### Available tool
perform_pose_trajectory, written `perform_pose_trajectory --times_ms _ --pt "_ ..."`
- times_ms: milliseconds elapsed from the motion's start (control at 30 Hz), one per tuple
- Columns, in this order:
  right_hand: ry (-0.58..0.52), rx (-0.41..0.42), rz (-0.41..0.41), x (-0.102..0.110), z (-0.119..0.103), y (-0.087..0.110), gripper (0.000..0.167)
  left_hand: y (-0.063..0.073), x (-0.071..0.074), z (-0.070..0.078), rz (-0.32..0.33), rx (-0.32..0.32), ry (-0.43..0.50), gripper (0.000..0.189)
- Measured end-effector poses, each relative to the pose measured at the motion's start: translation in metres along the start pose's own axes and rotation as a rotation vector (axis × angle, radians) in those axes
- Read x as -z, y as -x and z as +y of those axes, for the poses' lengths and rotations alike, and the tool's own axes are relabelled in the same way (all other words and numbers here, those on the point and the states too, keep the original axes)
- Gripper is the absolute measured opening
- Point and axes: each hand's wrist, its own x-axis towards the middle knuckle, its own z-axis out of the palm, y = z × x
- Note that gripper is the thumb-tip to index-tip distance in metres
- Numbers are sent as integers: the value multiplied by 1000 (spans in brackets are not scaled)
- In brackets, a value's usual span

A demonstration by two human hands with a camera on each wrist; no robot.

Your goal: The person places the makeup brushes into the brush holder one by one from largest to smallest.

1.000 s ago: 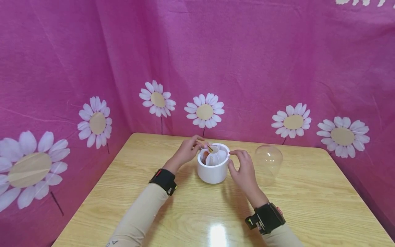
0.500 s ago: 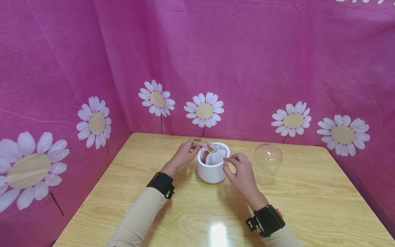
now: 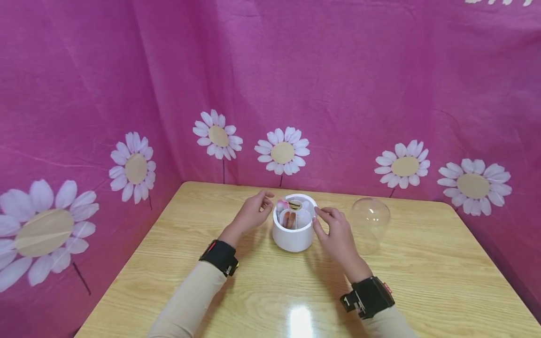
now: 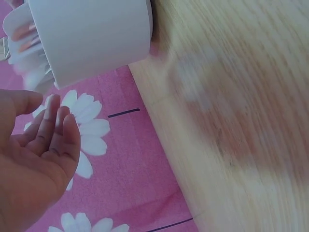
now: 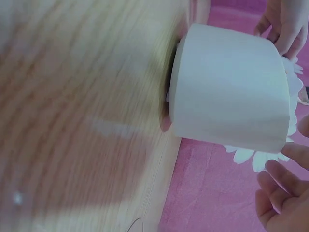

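A round white organizer (image 3: pixel 293 239) with petal-shaped compartments stands on the wooden table. Brown-tipped items (image 3: pixel 289 219) fill its front compartment. A pink-topped item (image 3: pixel 282 205) sits at the left, and a dark-and-yellow striped piece (image 3: pixel 294 205) shows near the centre. Beside the left rim hovers my left hand (image 3: pixel 252 212), fingers loosely bent and holding nothing; the left wrist view shows its palm (image 4: pixel 43 169) just apart from the wall. My right hand (image 3: pixel 338 234) is at the right rim, a fingertip touching the edge in the right wrist view, its other fingers relaxed.
A clear dome cover (image 3: pixel 370 223) stands on the table (image 3: pixel 431 267) to the right of the organizer. Behind the table hangs a pink cloth (image 3: pixel 338 84) printed with white daisies, which also runs along both sides.
My left hand has let go of the striped item and drawn back leftward. The insert has turned, bringing the brown-tipped items frontward. My right hand moved along the rim and back to its right side.
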Motion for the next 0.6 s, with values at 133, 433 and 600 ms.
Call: perform_pose_trajectory --times_ms 133,433,600 --pt "-37 -23 -52 -1 7 -8 35 3 2 2 -25 8 37 37" --pt "-109 -31 -206 0 13 -19 46 11 -2 2 -209 46 325 67" --pt "-129 -74 -252 -2 13 -21 47 12 -7 0 -179 54 350 66"
